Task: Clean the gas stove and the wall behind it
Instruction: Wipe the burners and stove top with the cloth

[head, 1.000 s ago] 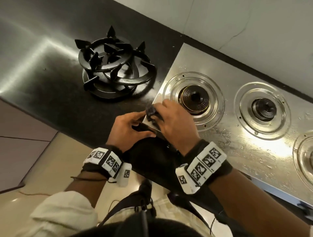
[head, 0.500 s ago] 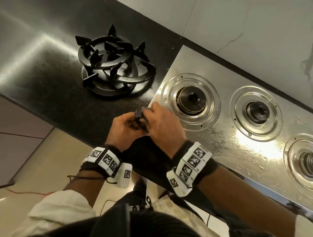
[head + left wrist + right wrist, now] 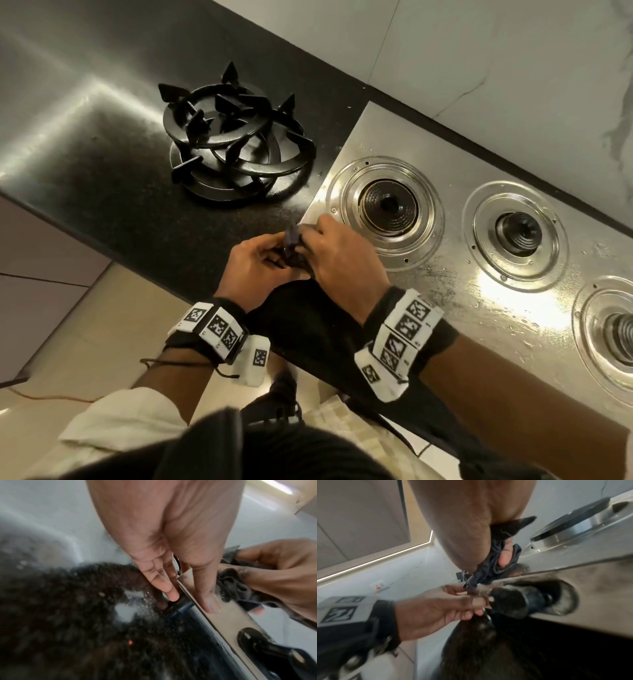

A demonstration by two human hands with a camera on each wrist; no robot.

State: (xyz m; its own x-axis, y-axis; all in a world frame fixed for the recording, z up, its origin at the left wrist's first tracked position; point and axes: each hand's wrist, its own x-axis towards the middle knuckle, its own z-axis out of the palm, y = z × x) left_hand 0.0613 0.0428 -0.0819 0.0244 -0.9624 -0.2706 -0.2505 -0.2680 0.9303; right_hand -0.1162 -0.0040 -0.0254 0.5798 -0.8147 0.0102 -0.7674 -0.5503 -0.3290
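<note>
Both hands meet at the front-left corner of the gas stove (image 3: 445, 301), a stainless steel top w/ wet streaks and droplets.

Right hand (image 3: 337, 255): fingers curled, pinching a bunched dark cloth (image 3: 293, 240) just above that corner. Right wrist view shows the cloth (image 3: 489, 566) crumpled in the grip, one fingertip poking through the folds, frayed end hanging down toward the stove edge.

Left hand (image 3: 253, 267): beside the right, touching it near the cloth. In the left wrist view its fingers (image 3: 164, 582) are mostly straight & close together; fingertips sit at the stove's front edge, thumb laid flat on the steel. Can't tell if it has any hold on the cloth, looks like it only rests at the edge. A black control knob (image 3: 267, 646) shows on the stove's front panel below.

Burners: left burner (image 3: 388, 205) just beyond the right hand, middle burner (image 3: 517, 234) to its right, a third cut off by the frame edge. All bare, no grates on.

Black pan supports (image 3: 233, 137) are stacked on the dark speckled surface (image 3: 102, 164) left of the stove, well apart from the hands.

Wall (image 3: 496, 44) behind the stove: pale marble-look tiles, thin crack line, grey vein mark at far right.

Both wrists wear marker bands; white sleeve on left arm.
</note>
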